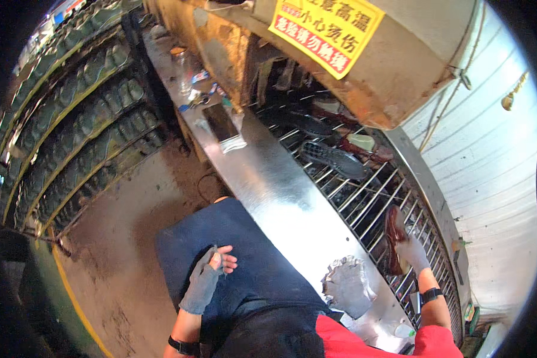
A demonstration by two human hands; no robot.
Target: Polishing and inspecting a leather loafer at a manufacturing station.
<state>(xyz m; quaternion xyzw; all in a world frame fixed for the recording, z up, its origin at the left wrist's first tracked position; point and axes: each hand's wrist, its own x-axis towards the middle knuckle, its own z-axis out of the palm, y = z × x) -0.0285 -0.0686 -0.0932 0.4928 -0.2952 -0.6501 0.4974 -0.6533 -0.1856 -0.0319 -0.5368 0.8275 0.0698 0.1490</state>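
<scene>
On the right, my right hand (413, 254), in a grey glove, is closed on a reddish-brown shoe (392, 230) over the rack of metal bars (352, 206). The shoe's far end points away from me. My left hand (212, 271) hovers above my dark-clad lap in a grey glove with bare fingertips. Its fingers are loosely bent and apart, with nothing visible in them. Farther along the bars lie a black shoe sole (334, 159), another dark sole (301, 121) and a reddish-brown shoe (373, 148) with a pale patch.
A rusty machine hood (388, 89) with a yellow sign overhangs the rack's far end. The metal ledge (268, 185) carries a crumpled grey dish-like thing (349, 287), a dark flat object (221, 122) and a jar (182, 68). Shelves (71, 119) of shoe-like shapes stand left.
</scene>
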